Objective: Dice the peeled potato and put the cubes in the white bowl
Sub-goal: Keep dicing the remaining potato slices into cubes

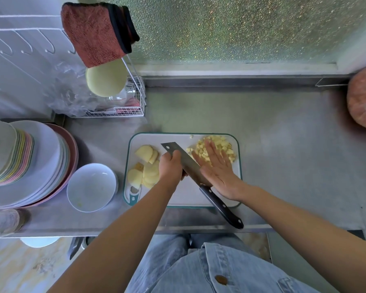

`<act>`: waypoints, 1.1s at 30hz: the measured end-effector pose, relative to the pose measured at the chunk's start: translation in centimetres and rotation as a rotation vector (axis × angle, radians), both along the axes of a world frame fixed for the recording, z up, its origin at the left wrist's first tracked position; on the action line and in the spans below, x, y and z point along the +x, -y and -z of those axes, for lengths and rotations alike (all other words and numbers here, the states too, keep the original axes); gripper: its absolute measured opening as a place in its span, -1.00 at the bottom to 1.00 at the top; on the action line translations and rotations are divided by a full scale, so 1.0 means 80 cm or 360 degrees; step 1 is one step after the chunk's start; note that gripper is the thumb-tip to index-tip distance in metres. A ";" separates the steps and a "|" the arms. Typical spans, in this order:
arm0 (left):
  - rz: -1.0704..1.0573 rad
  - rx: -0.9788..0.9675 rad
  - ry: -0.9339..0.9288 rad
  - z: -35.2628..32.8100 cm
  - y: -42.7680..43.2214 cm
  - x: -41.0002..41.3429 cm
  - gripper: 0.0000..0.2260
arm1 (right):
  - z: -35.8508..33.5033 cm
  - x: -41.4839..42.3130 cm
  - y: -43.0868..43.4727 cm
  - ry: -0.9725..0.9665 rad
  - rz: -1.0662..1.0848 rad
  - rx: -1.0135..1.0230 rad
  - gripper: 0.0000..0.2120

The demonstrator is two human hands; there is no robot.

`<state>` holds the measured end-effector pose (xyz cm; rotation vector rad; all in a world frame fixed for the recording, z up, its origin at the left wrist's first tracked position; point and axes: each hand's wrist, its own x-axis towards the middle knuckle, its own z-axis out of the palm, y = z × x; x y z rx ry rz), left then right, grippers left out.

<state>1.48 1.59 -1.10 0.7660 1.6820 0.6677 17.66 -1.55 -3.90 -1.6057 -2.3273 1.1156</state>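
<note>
Fingers of left hand (170,167) curl round cleaver (188,163); right hand (217,169) flat over small pale-yellow potato cubes (219,144).

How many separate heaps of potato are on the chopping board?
2: uncut slices at the left end of the board, diced cubes at its right end, partly hidden under the right hand. One stray cube lies apart.
</note>
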 end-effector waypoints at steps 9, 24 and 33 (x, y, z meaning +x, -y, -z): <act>-0.0183 -0.0066 -0.0073 0.006 -0.010 -0.010 -0.79 | 0.003 0.011 0.008 -0.0018 0.0085 -0.0038 -0.35; -0.0122 0.0221 -0.0143 0.003 -0.002 0.003 -0.75 | -0.035 -0.014 0.018 0.0154 0.0094 0.0110 -0.51; 0.0818 0.0426 -0.1195 0.046 0.031 -0.031 -0.67 | -0.033 -0.002 0.027 -0.0188 0.0796 -0.0052 -0.64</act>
